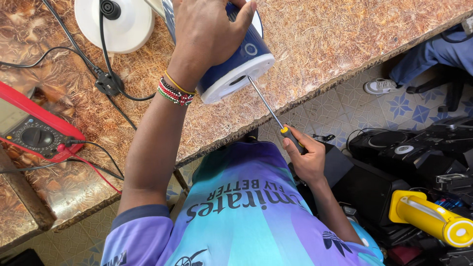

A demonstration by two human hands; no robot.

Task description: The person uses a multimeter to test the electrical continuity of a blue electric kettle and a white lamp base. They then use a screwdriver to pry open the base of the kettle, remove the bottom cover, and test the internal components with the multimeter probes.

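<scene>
My left hand (207, 34) grips a blue and white cylindrical appliance (241, 61) lying on its side on the patterned countertop (325, 39), its white base turned toward me. My right hand (305, 157) holds a screwdriver (271, 111) with a black and yellow handle. Its long metal shaft reaches up into a hole in the appliance's white base. A beaded bracelet sits on my left wrist.
A white round base (116, 22) with a black cord and plug (108, 83) lies at the back left. A red multimeter (32, 130) with leads rests on the left. On the floor to the right are black electronics (419, 152) and a yellow tool (431, 216). Another person's shoe (379, 86) is at far right.
</scene>
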